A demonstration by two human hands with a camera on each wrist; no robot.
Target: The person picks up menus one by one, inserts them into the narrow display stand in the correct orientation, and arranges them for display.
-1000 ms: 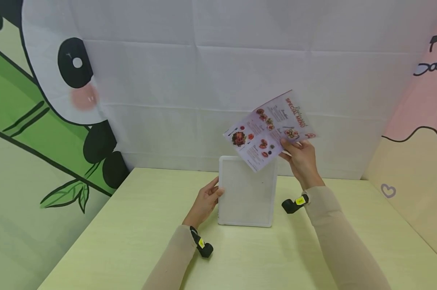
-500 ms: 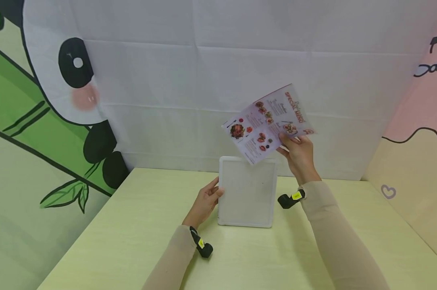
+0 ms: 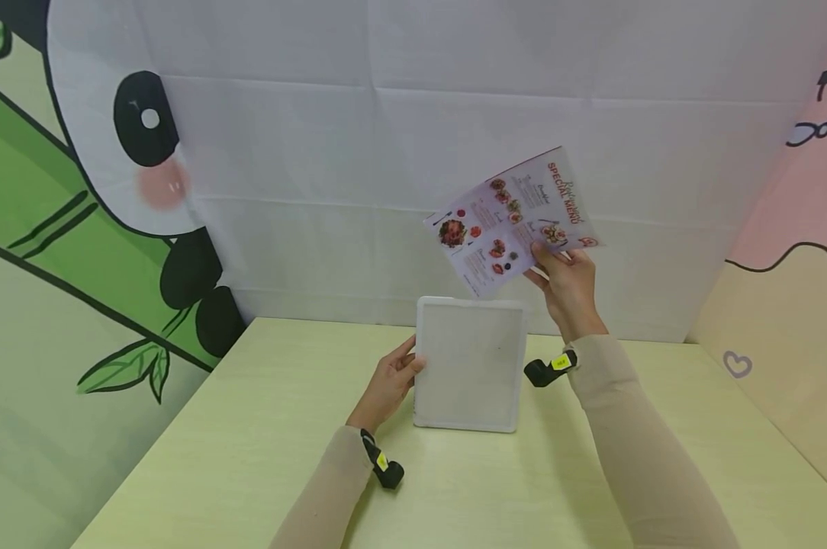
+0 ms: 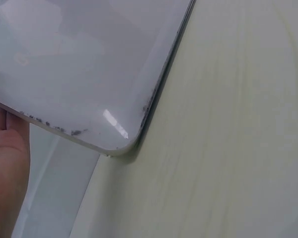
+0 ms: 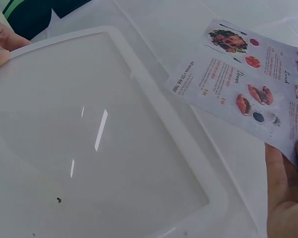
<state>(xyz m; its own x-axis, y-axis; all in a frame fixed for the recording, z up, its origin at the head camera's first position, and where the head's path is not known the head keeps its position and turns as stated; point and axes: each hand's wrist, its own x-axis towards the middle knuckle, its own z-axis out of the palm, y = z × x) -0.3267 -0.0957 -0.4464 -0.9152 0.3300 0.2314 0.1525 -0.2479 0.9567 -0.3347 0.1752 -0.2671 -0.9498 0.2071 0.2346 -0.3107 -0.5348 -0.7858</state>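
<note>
A white rectangular framed board (image 3: 468,366) with rounded corners stands upright on the table in the head view. My left hand (image 3: 389,381) grips its left edge, the thumb in front. Dark scuffs mark the board's rim (image 4: 74,133) in the left wrist view. Above and right of the board, my right hand (image 3: 570,286) pinches a printed menu sheet (image 3: 513,221) by its lower right side. The menu is tilted and shows food pictures and red lettering. Its lowest corner hangs just above the board's top edge. In the right wrist view the menu (image 5: 228,79) lies apart from the board's glossy face (image 5: 89,129).
A pale yellow-green table (image 3: 283,427) spreads under both arms. Behind it hangs a white cloth backdrop (image 3: 304,168) with a panda drawing at left. A pink and cream patterned wall (image 3: 791,320) borders the right side. Black cameras are strapped to both wrists.
My right hand has lifted the menu upward, away from the board's top; the menu overlapped the board in view before. My left hand and the board have barely moved.
</note>
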